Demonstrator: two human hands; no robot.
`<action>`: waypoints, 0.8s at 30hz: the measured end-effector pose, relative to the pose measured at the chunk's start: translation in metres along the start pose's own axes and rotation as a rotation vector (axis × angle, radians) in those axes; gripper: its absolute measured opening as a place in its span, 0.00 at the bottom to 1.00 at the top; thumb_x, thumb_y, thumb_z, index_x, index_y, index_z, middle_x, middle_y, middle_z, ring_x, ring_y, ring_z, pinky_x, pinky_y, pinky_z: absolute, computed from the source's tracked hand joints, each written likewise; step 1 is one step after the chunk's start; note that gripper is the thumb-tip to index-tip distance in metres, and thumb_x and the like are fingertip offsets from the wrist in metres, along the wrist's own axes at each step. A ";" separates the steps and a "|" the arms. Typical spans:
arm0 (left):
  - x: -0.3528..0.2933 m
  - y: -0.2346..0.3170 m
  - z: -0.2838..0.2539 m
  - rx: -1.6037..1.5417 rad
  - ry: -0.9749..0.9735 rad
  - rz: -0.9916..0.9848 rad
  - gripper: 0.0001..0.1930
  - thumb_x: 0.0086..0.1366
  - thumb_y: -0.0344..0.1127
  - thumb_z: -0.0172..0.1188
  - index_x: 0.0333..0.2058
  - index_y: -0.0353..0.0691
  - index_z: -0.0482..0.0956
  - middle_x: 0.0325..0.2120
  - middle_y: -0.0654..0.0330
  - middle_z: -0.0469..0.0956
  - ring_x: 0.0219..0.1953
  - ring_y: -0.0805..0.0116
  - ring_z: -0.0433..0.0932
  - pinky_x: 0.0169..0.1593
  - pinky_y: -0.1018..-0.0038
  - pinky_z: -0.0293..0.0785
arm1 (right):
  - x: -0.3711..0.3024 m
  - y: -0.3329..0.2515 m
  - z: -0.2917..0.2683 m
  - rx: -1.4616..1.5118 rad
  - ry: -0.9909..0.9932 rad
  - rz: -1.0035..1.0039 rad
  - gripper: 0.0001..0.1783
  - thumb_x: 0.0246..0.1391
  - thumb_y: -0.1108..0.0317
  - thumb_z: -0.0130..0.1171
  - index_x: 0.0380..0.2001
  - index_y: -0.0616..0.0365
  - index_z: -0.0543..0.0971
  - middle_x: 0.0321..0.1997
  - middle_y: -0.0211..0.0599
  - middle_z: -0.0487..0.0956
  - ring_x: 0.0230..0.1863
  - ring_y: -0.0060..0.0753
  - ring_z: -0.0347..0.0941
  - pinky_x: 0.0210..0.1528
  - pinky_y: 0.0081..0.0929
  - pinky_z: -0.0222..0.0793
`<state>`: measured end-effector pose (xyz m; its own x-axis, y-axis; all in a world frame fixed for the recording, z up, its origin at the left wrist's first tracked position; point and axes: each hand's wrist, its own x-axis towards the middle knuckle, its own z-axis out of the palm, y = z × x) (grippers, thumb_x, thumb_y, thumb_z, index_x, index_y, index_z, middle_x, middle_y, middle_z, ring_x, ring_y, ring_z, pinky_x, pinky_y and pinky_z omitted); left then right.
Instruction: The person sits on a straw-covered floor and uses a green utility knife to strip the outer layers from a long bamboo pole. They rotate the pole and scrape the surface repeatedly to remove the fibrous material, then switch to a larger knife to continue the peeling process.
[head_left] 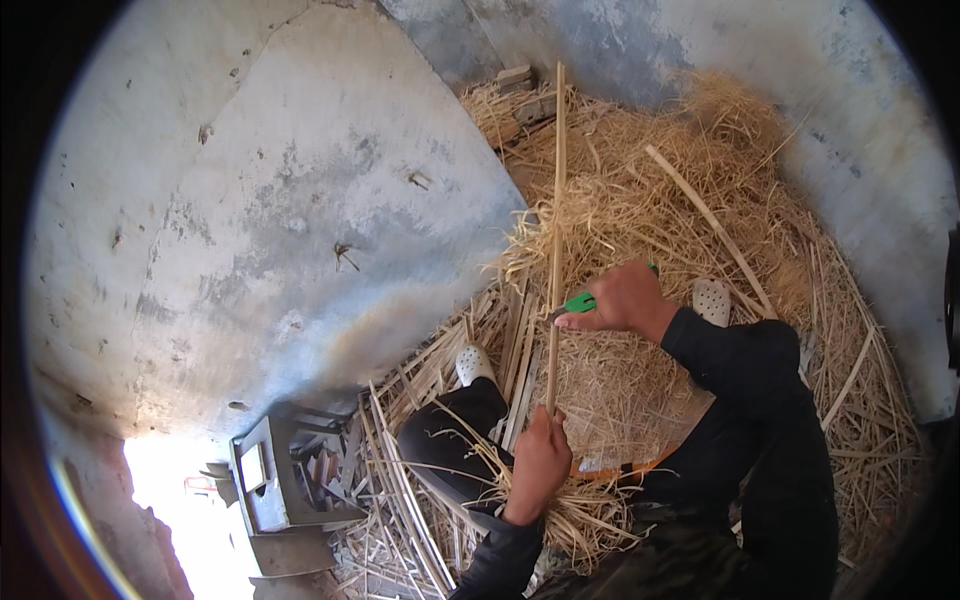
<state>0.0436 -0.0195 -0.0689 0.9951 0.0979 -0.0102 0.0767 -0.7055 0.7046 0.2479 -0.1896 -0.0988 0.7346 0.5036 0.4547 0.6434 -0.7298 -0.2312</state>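
Observation:
My left hand [540,465] is closed around the near end of a long, thin bamboo strip [558,180], which points away from me toward the far wall. My right hand [628,298] grips a green-handled knife [578,303]. Its dark tip meets the strip about midway along; the cutting edge is too small to make out. Beneath both hands lies a thick heap of curly, straw-coloured shavings [620,390]. More shavings rest across my lap, close to the left wrist.
Another pale strip [710,215] lies on the heap. Several split strips [515,345] are bunched beside my left white clog [475,364]; the other clog [712,300] stands in shavings. A worn wall [330,180] rises at left, with a grey wooden cabinet [268,480] below, near a bright opening.

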 end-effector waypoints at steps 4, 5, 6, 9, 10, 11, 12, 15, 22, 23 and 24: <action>-0.019 0.007 -0.001 -0.047 -0.078 -0.041 0.07 0.68 0.32 0.47 0.36 0.34 0.68 0.15 0.47 0.69 0.19 0.49 0.72 0.23 0.61 0.63 | 0.022 0.041 -0.004 -0.170 0.014 0.197 0.44 0.46 0.20 0.39 0.03 0.50 0.65 0.03 0.26 0.54 0.04 0.25 0.50 0.08 0.30 0.46; -0.024 0.007 0.001 -0.080 -0.122 -0.044 0.09 0.69 0.34 0.46 0.37 0.33 0.69 0.15 0.50 0.68 0.18 0.54 0.72 0.24 0.64 0.64 | 0.026 0.058 -0.007 -0.231 -0.010 0.308 0.44 0.46 0.20 0.38 0.03 0.51 0.63 0.03 0.26 0.54 0.04 0.25 0.50 0.08 0.30 0.46; -0.023 0.008 0.003 -0.112 -0.155 -0.057 0.09 0.69 0.34 0.46 0.37 0.34 0.69 0.15 0.50 0.68 0.18 0.53 0.72 0.23 0.64 0.64 | 0.025 0.067 -0.005 -0.221 0.007 0.283 0.45 0.46 0.20 0.38 0.03 0.51 0.63 0.03 0.26 0.53 0.04 0.25 0.49 0.07 0.29 0.45; -0.014 -0.004 0.013 -0.380 -0.298 -0.211 0.12 0.71 0.39 0.44 0.38 0.36 0.71 0.15 0.62 0.66 0.17 0.71 0.67 0.22 0.74 0.62 | 0.026 0.076 -0.010 -0.168 -0.014 0.271 0.45 0.48 0.21 0.38 0.02 0.52 0.62 0.03 0.25 0.52 0.04 0.25 0.48 0.07 0.29 0.43; -0.009 -0.007 0.014 -0.476 -0.343 -0.280 0.12 0.71 0.39 0.44 0.38 0.37 0.71 0.16 0.65 0.65 0.17 0.75 0.64 0.22 0.76 0.60 | 0.024 0.069 -0.014 -0.135 -0.077 0.326 0.45 0.48 0.21 0.37 0.02 0.52 0.62 0.03 0.25 0.52 0.04 0.25 0.48 0.07 0.29 0.44; -0.001 -0.007 0.010 -0.566 -0.383 -0.348 0.12 0.71 0.40 0.44 0.38 0.38 0.72 0.17 0.68 0.64 0.18 0.79 0.61 0.22 0.79 0.58 | 0.024 0.058 -0.017 -0.096 -0.135 0.379 0.45 0.48 0.21 0.37 0.02 0.52 0.61 0.03 0.25 0.51 0.04 0.26 0.48 0.07 0.29 0.44; 0.007 -0.007 0.007 -0.657 -0.424 -0.415 0.12 0.72 0.40 0.44 0.39 0.38 0.72 0.18 0.71 0.63 0.18 0.83 0.59 0.22 0.82 0.57 | 0.022 0.044 -0.022 -0.066 -0.190 0.344 0.45 0.48 0.21 0.38 0.03 0.53 0.62 0.03 0.26 0.53 0.04 0.27 0.50 0.07 0.30 0.46; 0.025 -0.011 -0.002 -0.802 -0.405 -0.453 0.12 0.72 0.40 0.44 0.41 0.39 0.71 0.18 0.72 0.61 0.17 0.84 0.57 0.21 0.85 0.54 | 0.001 -0.003 -0.030 0.018 -0.266 0.191 0.45 0.46 0.20 0.39 0.03 0.53 0.66 0.03 0.30 0.58 0.05 0.31 0.57 0.09 0.32 0.52; 0.038 0.006 -0.014 -0.842 -0.404 -0.422 0.11 0.72 0.41 0.44 0.42 0.41 0.70 0.20 0.72 0.61 0.18 0.83 0.58 0.22 0.85 0.54 | -0.013 -0.024 -0.019 0.074 -0.128 -0.032 0.46 0.41 0.18 0.41 0.07 0.55 0.74 0.05 0.36 0.66 0.08 0.37 0.67 0.11 0.34 0.59; 0.039 0.012 -0.016 -0.798 -0.394 -0.419 0.12 0.72 0.41 0.44 0.42 0.41 0.70 0.20 0.72 0.61 0.18 0.83 0.57 0.22 0.85 0.53 | -0.010 -0.019 -0.021 0.070 -0.171 -0.001 0.46 0.40 0.18 0.41 0.07 0.55 0.74 0.05 0.36 0.66 0.08 0.37 0.67 0.11 0.34 0.59; 0.040 0.014 -0.017 -0.753 -0.383 -0.417 0.12 0.72 0.42 0.44 0.42 0.41 0.70 0.20 0.72 0.61 0.18 0.83 0.57 0.22 0.85 0.53 | -0.012 -0.022 -0.018 0.077 -0.152 0.003 0.46 0.40 0.17 0.41 0.07 0.54 0.75 0.05 0.36 0.66 0.08 0.36 0.67 0.11 0.33 0.59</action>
<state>0.0836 -0.0136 -0.0469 0.8592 -0.0918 -0.5034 0.5045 -0.0128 0.8633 0.2215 -0.1878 -0.0837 0.7567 0.5702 0.3198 0.6517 -0.6967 -0.2997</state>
